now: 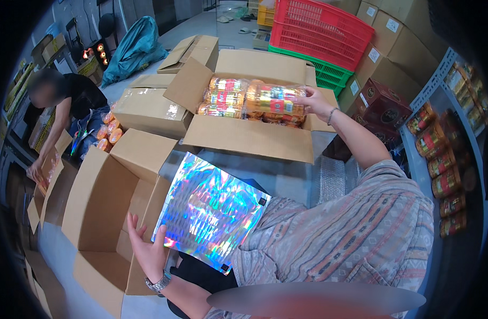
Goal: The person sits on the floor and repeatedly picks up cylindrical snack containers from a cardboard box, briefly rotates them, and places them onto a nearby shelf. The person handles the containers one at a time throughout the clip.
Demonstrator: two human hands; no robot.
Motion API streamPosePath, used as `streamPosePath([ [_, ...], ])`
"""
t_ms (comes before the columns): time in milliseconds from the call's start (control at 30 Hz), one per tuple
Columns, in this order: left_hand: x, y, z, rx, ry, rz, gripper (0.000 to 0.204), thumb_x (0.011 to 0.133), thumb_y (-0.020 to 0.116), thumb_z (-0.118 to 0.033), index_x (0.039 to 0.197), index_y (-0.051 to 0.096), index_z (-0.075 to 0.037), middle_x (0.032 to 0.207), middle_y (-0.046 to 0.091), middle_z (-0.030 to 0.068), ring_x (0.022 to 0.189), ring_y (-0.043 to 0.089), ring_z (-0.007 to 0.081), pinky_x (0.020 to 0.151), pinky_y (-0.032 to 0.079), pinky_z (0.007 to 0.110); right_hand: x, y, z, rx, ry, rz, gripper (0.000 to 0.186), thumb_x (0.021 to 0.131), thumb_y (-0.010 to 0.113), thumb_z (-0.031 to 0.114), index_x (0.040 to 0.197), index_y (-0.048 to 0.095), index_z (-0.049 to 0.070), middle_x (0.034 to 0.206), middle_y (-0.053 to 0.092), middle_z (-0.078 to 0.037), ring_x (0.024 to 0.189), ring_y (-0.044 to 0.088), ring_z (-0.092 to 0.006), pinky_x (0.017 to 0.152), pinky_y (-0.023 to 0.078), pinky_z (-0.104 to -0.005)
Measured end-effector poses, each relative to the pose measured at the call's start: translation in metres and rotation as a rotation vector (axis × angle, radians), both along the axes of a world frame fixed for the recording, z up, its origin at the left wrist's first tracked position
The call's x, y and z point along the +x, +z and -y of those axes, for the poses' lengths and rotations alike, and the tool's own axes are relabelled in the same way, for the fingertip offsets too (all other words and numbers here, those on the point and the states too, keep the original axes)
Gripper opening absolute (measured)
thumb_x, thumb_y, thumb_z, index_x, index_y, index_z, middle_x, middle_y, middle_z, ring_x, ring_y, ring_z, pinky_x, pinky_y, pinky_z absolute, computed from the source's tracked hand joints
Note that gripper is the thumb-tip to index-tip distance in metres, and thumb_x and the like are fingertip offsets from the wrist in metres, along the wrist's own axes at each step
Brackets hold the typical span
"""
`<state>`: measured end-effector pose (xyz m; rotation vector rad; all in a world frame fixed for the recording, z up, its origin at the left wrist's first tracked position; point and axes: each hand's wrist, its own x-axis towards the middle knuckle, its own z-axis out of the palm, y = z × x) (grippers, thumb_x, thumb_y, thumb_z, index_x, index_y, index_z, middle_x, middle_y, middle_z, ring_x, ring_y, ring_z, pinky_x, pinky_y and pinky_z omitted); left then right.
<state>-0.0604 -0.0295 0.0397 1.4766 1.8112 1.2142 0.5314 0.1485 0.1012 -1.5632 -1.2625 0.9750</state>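
My right hand (317, 105) reaches into a large open cardboard carton (249, 139) ahead of me. Its fingers are closed on the right end of a gold and red pack (276, 99) in clear shiny wrap. More such packs (222, 98) lie in the carton, left of it and beneath it. My left hand (148, 251) is open, fingers spread, its thumb against the left edge of a shiny rainbow-silver sheet or flat pouch (214, 210). That sheet lies over my lap. A second open carton (108, 196) stands just left of my left hand.
Closed cartons (153, 111) stand left of the open one. A co-worker (79, 101) bends over another box (52, 186) at far left, near orange-wrapped packs (110, 133). Red crates (321, 32) and stacked cartons (393, 37) rise behind. At right is a shelf with packs (440, 154).
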Motion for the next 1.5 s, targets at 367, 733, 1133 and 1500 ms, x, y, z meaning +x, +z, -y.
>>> streamPosePath([
  [367,-0.006,-0.01,-0.006,-0.046,-0.005,-0.079,0.088,0.084,0.085,-0.021,0.158,0.038,-0.01,0.156,0.049,0.0145,0.124,0.059,0.0291,0.1,0.051,0.042,0.035,-0.043,-0.048,-0.104,0.219,1.267,0.062,0.078,0.076,0.031,0.133,0.066,0.006,0.133,0.065,-0.021,0.122,0.062,-0.0369,0.104,0.051,-0.0446],
  [733,-0.018,-0.015,-0.01,-0.016,0.029,-0.039,0.082,0.088,0.082,-0.016,0.157,0.039,-0.008,0.153,0.051,0.016,0.121,0.06,0.0275,0.105,0.048,0.041,0.098,-0.053,-0.063,-0.01,-0.51,1.134,0.074,0.084,0.075,0.052,0.138,0.061,0.004,0.146,0.056,-0.021,0.142,0.048,-0.0342,0.116,0.041,-0.0424],
  [1133,-0.025,-0.024,-0.02,0.014,0.064,0.018,0.079,0.089,0.079,-0.011,0.157,0.04,-0.009,0.149,0.054,0.0151,0.116,0.062,0.026,0.104,0.049,0.04,0.112,0.008,-0.046,-0.434,0.091,0.25,0.099,0.086,0.053,0.083,0.157,0.043,0.014,0.162,0.04,-0.014,0.146,0.042,-0.035,0.112,0.042,-0.0565],
  [1500,-0.022,-0.023,-0.016,0.009,0.076,-0.014,0.082,0.082,0.086,-0.015,0.153,0.045,-0.007,0.147,0.057,0.0122,0.117,0.062,0.0248,0.097,0.053,0.038,-0.119,-0.067,-0.016,0.007,0.727,1.224,0.113,0.08,0.073,0.064,0.163,0.023,0.005,0.17,0.017,-0.02,0.157,0.019,-0.0393,0.126,0.021,-0.0481],
])
